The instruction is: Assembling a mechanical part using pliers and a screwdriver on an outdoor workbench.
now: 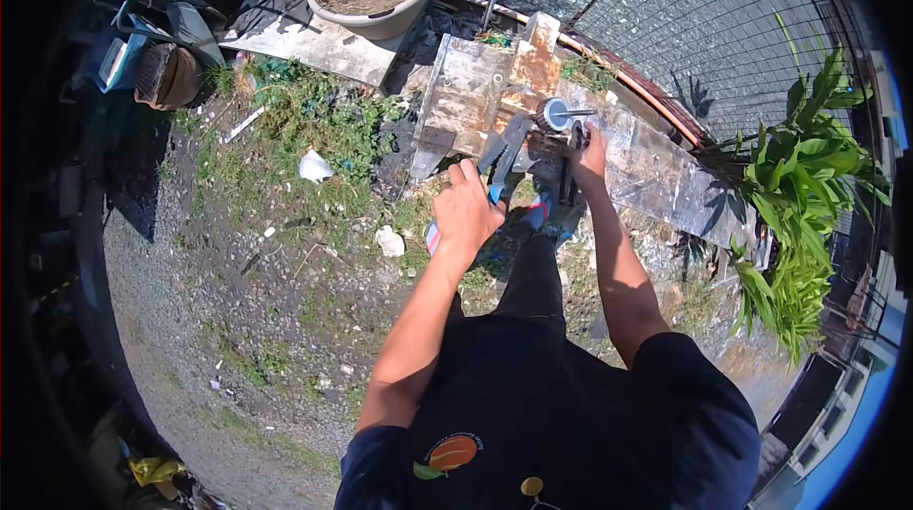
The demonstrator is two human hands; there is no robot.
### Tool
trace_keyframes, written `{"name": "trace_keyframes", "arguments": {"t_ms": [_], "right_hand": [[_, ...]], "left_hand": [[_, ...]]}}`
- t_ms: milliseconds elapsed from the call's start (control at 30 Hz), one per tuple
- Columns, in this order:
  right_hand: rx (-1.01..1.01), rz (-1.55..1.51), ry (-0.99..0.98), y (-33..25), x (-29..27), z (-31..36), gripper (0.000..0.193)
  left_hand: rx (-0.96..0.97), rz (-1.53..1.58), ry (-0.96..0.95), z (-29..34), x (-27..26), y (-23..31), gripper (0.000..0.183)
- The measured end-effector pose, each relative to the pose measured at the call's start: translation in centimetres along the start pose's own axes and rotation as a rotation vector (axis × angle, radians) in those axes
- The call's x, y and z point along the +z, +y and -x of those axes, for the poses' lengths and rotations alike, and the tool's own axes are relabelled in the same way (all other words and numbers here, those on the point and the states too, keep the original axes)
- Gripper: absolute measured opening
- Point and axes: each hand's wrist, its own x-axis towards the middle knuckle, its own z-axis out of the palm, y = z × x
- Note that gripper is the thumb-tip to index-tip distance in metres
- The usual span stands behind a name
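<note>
My left hand (463, 213) is closed round the lower end of a dark long-bodied tool (512, 141) with a blue part near the grip. Its upper end reaches over a weathered board; I cannot make out its exact kind. My right hand (589, 156) is closed, its fingers round a dark piece whose shape is partly hidden. Just beyond these fingers sits a round grey-blue piece with a dark rim (552, 114), a dark rod sticking out to its right. Whether it joins what I hold, I cannot tell.
Worn planks (656, 163) form a low bench before me, with a rusty plate (536, 63) across it. Beyond stands a wire fence (713, 25). A planter (380, 17) is at back left, leafy plants (794, 196) at right. Weeds, gravel and white scraps (315, 166) lie left.
</note>
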Motion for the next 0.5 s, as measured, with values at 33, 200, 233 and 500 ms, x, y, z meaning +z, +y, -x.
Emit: {"name": "trace_keyframes", "arguments": {"t_ms": [33,200,233,500], "right_hand": [[-0.046,-0.298,-0.097,-3.1,-3.1,2.1,0.055],[-0.198,-1.008,-0.3,-15.8,-12.9,2.6,0.05],[-0.249,-0.855,-0.336,-15.8,-12.7,1.5,0.048],[-0.429,-0.542,-0.192,-16.5,-13.2,2.0,0.033]], "left_hand": [[-0.019,-0.008,0.01,0.4,0.0,-0.9,0.067],[0.039,0.022,0.027,-0.3,0.4,-0.3,0.067],[0.032,0.02,0.008,-0.5,0.4,-0.3,0.067],[0.059,0.012,-0.005,-0.4,-1.2,0.3,0.066]]}}
